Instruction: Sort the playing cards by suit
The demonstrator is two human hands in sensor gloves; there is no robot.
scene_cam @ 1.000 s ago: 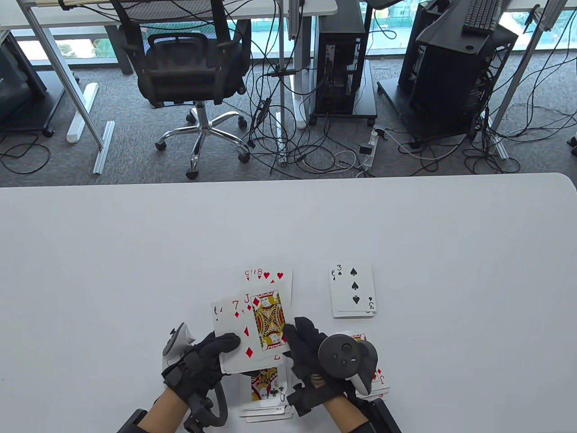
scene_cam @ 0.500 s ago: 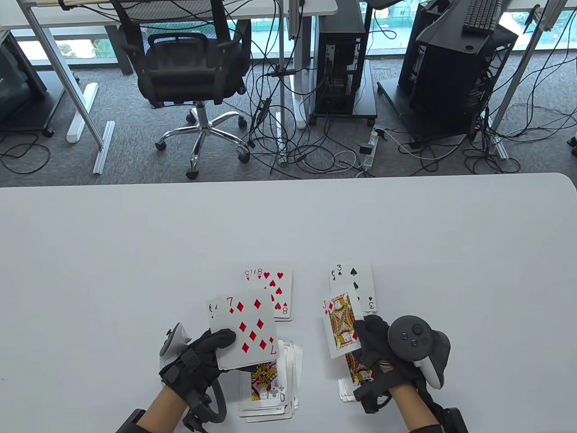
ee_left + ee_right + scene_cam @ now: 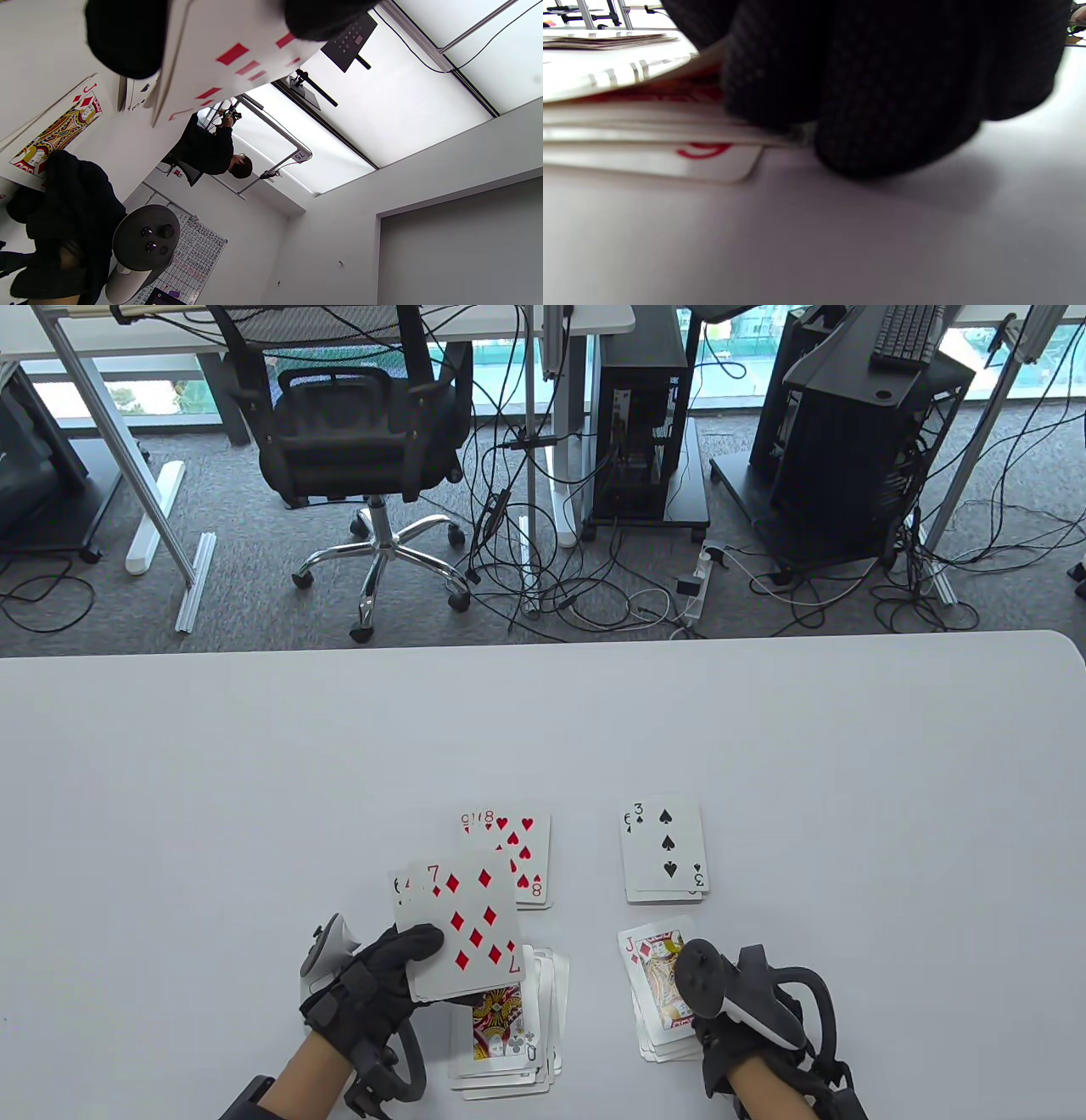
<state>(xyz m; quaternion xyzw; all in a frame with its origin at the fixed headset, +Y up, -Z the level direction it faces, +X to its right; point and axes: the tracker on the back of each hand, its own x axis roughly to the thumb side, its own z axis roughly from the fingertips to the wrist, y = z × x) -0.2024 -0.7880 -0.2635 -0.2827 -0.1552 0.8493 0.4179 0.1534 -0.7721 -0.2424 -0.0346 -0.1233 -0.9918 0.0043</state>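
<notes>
White cards (image 3: 462,933) fanned in left hand (image 3: 373,980), seemingly gripped

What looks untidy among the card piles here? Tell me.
The face-up pile with a club face card on top, near the left hand, is splayed, its edges fanned out to the right. The three-of-spades pile and the eight-of-hearts pile sit squarer.
</notes>
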